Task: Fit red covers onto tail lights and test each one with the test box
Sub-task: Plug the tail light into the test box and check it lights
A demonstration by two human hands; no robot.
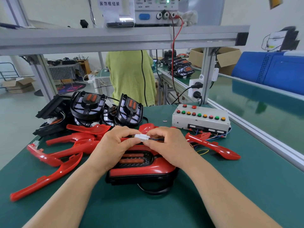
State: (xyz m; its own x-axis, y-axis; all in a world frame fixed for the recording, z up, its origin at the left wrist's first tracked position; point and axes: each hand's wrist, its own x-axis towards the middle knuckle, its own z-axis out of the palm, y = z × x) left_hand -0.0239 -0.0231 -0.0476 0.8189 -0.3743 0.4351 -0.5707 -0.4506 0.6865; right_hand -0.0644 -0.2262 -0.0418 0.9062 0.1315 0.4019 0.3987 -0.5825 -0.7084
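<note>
Both hands meet over the middle of the green bench (246, 186). The left hand (115, 143) and the right hand (166, 142) each have a narrow grip on the white connector (141, 137), pinching it between the fingertips from both sides. Thin coloured wires (212, 138) go from the connector to the right, toward the test box (199, 119), which stands far right on the bench with a row of red, green and yellow buttons. Just under the hands lies a tail light (141, 168) with its red cover on. Loose red covers (54, 160) lie to the left, one more (213, 145) to the right. Black tail lights without covers (105, 109) are piled far left.
</note>
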